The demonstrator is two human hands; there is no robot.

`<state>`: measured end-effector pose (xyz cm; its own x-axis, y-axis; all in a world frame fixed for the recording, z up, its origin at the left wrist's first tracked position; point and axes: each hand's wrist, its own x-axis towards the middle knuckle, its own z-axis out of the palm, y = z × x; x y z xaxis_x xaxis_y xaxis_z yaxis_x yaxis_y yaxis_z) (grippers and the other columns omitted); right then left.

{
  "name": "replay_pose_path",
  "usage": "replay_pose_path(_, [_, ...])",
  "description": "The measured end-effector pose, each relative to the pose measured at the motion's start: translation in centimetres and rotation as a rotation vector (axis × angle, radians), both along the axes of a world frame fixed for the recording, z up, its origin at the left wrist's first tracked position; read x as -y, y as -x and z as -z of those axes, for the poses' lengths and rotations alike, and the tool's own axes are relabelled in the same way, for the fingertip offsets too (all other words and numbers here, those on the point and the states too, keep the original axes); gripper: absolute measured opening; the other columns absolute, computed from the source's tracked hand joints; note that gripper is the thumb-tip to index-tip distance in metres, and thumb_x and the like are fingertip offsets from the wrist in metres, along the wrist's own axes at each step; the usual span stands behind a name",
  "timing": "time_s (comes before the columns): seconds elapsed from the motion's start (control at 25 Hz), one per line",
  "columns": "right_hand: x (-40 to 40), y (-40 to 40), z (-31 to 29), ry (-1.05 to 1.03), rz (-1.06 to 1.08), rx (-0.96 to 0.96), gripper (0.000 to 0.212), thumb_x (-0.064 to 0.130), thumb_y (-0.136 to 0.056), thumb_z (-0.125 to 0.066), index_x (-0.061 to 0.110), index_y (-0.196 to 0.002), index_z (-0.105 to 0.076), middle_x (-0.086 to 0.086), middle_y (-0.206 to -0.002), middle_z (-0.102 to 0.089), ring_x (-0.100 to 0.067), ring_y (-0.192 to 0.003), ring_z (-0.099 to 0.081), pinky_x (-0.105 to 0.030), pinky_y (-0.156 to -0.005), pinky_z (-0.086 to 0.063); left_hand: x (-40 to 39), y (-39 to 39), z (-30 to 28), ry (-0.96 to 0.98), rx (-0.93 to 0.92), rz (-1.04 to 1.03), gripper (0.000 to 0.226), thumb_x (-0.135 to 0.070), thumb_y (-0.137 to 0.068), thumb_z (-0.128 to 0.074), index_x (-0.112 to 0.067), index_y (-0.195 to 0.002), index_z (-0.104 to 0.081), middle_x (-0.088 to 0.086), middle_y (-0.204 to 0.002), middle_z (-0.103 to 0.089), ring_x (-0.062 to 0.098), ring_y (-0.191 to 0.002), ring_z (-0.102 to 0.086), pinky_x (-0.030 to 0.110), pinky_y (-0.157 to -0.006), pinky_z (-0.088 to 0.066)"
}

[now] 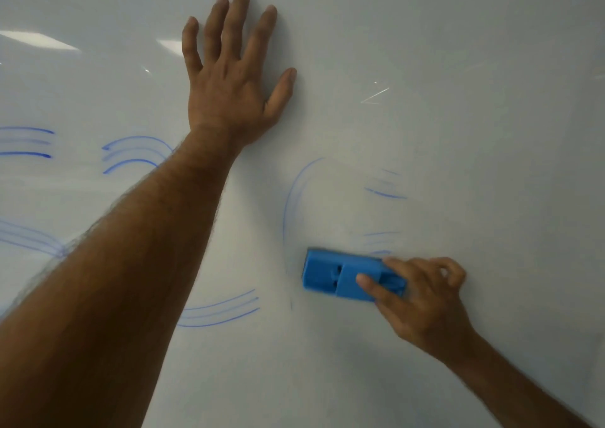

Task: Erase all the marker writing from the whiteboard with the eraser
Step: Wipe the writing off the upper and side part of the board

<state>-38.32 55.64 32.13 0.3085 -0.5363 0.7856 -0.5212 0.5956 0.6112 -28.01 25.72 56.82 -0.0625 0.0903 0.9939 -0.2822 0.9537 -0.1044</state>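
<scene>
The whiteboard fills the whole view. My left hand lies flat against it near the top, fingers straight and spread. My right hand grips the right end of a blue eraser, which lies flat on the board at the lower right. Blue marker strokes remain: curved lines at the far left, beside my left forearm, at the lower left, below the forearm, a faint arc above the eraser, and faint smears at the right.
Ceiling lights reflect on the board's upper left. A thin scratch or glare line shows at the upper right. My left forearm crosses the lower left of the board and hides some strokes.
</scene>
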Motion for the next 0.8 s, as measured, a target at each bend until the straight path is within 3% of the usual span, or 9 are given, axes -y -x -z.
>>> replay_pose_path(0.24, [0.9,-0.2,-0.2,0.753,0.021,0.355,0.054,0.043,-0.093,-0.068,0.029,-0.142,-0.052,-0.016,-0.117,-0.059,-0.041,-0.097,-0.059,-0.055,-0.086,-0.040,0.1,0.1,0.0,-0.002,0.004,-0.007,0.070,-0.064,-0.099,-0.029,-0.027,-0.159,-0.028,0.007,-0.167,-0.019,0.028,-0.155,-0.015,0.055,-0.124,-0.009])
replay_pose_path(0.32, [1.9,-0.7,1.3,0.729,-0.001,0.359,0.054,0.042,-0.092,-0.067,0.030,-0.143,-0.051,-0.016,-0.117,-0.057,-0.041,-0.095,-0.059,-0.055,-0.086,-0.041,0.1,0.2,0.0,-0.003,0.006,-0.004,0.070,-0.064,-0.099,-0.029,-0.027,-0.159,-0.028,0.007,-0.167,-0.019,0.028,-0.155,-0.015,0.054,-0.124,-0.009])
replay_pose_path(0.48, [1.2,-1.0,2.4,0.293,0.045,0.189,0.058,0.035,-0.093,-0.069,0.039,-0.147,-0.046,-0.012,-0.118,-0.063,-0.037,-0.090,-0.063,-0.054,-0.085,-0.039,0.2,0.3,0.0,0.013,-0.017,0.022,0.069,-0.063,-0.100,-0.032,-0.026,-0.158,-0.031,0.008,-0.167,-0.022,0.030,-0.154,-0.018,0.055,-0.123,-0.010])
replay_pose_path(0.56, [0.6,-0.6,0.7,0.388,0.070,0.231,0.056,0.036,-0.093,-0.068,0.037,-0.145,-0.048,-0.014,-0.117,-0.065,-0.039,-0.091,-0.063,-0.054,-0.085,-0.039,0.2,0.4,0.0,0.013,-0.021,0.019,0.069,-0.063,-0.100,-0.032,-0.026,-0.158,-0.031,0.008,-0.166,-0.022,0.030,-0.154,-0.018,0.055,-0.123,-0.010])
replay_pose_path(0.68, [0.4,-0.2,-1.2,0.761,-0.036,0.371,0.056,0.039,-0.092,-0.069,0.025,-0.143,-0.051,-0.017,-0.117,-0.057,-0.042,-0.096,-0.059,-0.055,-0.085,-0.042,0.3,0.4,0.0,0.011,-0.030,0.021,0.069,-0.063,-0.100,-0.032,-0.026,-0.158,-0.032,0.008,-0.166,-0.023,0.030,-0.154,-0.018,0.055,-0.123,-0.010])
replay_pose_path(0.72, [0.6,-0.3,-1.3,0.792,-0.069,0.375,0.058,0.039,-0.092,-0.069,0.025,-0.145,-0.050,-0.018,-0.115,-0.056,-0.042,-0.096,-0.058,-0.056,-0.085,-0.043,0.3,0.4,0.1,0.014,-0.032,0.022,0.069,-0.063,-0.100,-0.032,-0.026,-0.158,-0.032,0.008,-0.166,-0.023,0.030,-0.154,-0.018,0.055,-0.124,-0.010])
replay_pose_path(0.8, [1.1,-0.6,-0.7,0.617,-0.052,0.290,0.060,0.038,-0.092,-0.069,0.031,-0.147,-0.046,-0.017,-0.115,-0.059,-0.040,-0.095,-0.059,-0.055,-0.084,-0.043,0.4,0.4,0.1,0.021,-0.038,0.025,0.069,-0.063,-0.100,-0.032,-0.026,-0.158,-0.032,0.008,-0.166,-0.023,0.030,-0.154,-0.019,0.055,-0.123,-0.010])
